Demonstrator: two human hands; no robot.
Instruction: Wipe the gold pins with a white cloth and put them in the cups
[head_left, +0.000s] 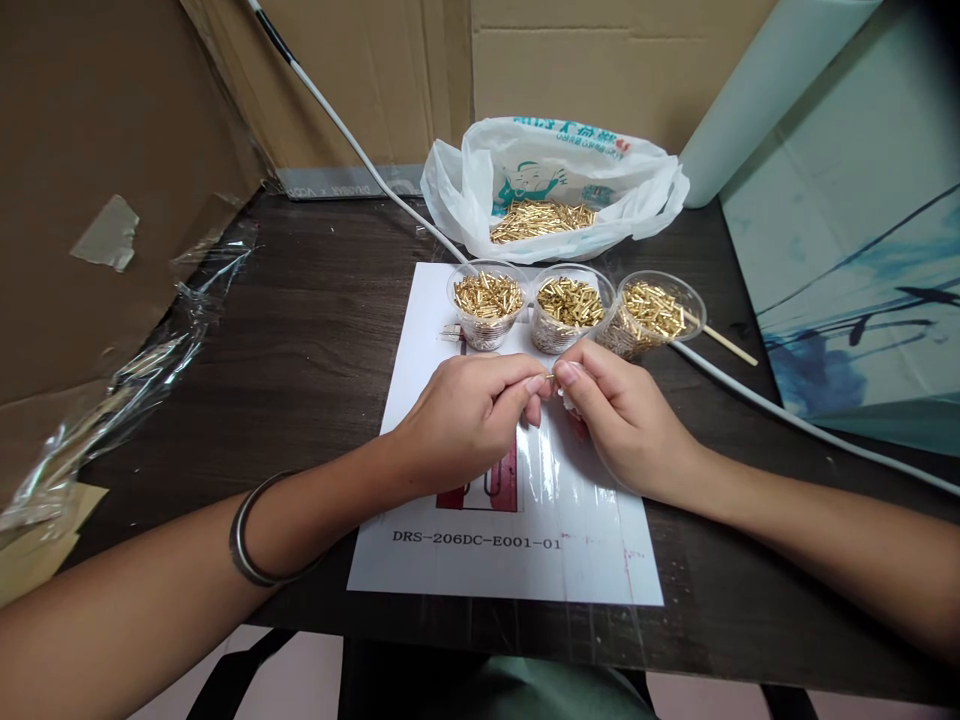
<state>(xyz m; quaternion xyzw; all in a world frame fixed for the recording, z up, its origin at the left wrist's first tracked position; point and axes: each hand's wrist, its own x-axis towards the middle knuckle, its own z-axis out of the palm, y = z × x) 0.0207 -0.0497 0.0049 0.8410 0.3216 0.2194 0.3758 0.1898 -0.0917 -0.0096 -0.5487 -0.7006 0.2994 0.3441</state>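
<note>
- Right in the middle of it all, the left hand (480, 415) and right hand (630, 410) meet, fingertips almost touching, both pinched on one slim gold pin (551, 377) over the printed sheet; just a sliver shows, both ends lost under the fingers!
- Tucked beneath the right thumb, a crumpled white scrap (568, 402), mostly covered; what it's made of, I can't tell.
- Below them, the printed sheet (420, 560) lies on the dark bench (300, 300), reading "DRS-206DC-E001-01"; the left hand blocks much of its red picture, and glare washes over the middle.
- Just beyond, three clear cups in a row, all loaded with gold pieces: left cup (486, 335), middle cup (553, 337), and right cup (694, 288), its lower front partly behind the right hand.
- A wooden stick (727, 343) pokes out past the right cup, its other end hard to follow.
- At the back, a white plastic bag (450, 190) gapes over more gold pins (544, 220), its folds hiding the pile's edges.
- And a white cable (352, 140) slips behind the cups, leaving the frame both ways.
</note>
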